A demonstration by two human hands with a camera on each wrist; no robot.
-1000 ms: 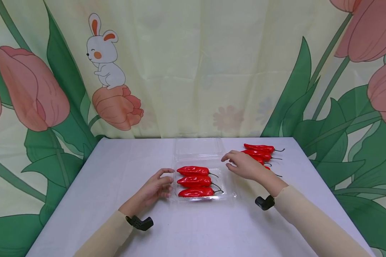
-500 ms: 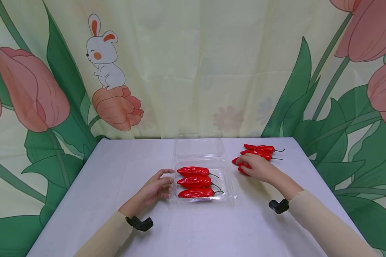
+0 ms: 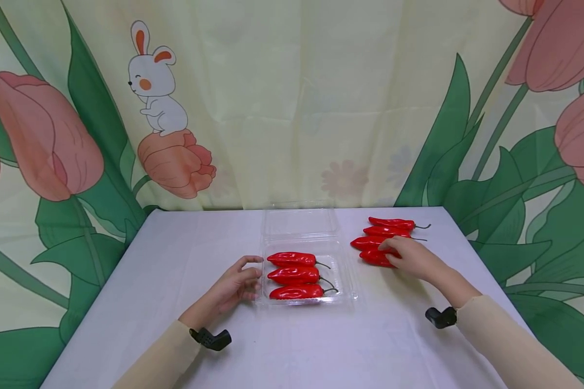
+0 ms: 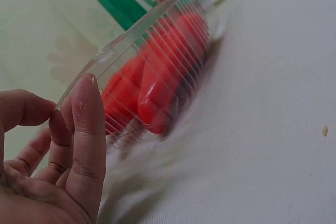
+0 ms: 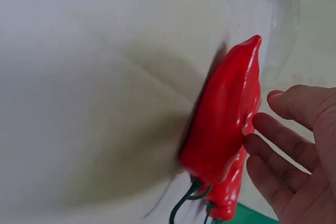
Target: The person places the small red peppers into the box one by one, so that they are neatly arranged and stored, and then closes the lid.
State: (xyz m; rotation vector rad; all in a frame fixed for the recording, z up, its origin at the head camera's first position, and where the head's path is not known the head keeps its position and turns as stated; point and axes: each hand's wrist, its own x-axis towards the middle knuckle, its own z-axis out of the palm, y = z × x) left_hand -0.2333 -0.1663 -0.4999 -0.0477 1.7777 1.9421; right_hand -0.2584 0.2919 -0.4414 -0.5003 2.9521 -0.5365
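A clear plastic clamshell box lies with its lid folded back on the table. Three red chili peppers rest side by side in its base. My left hand is at the box's left edge, fingertips touching its rim with the fingers loosely bent. To the right, my right hand reaches over the pile of peppers. Its thumb and fingers are spread, fingertips right beside the nearest pepper, covering that pepper's stem end in the head view.
Several red peppers lie in a stack at the back right of the white table. A curtain printed with tulips and a rabbit hangs behind the table's far edge.
My right hand has moved right and slightly nearer, from beside the box to the nearest pepper of the pile. The left hand and the box have stayed put.
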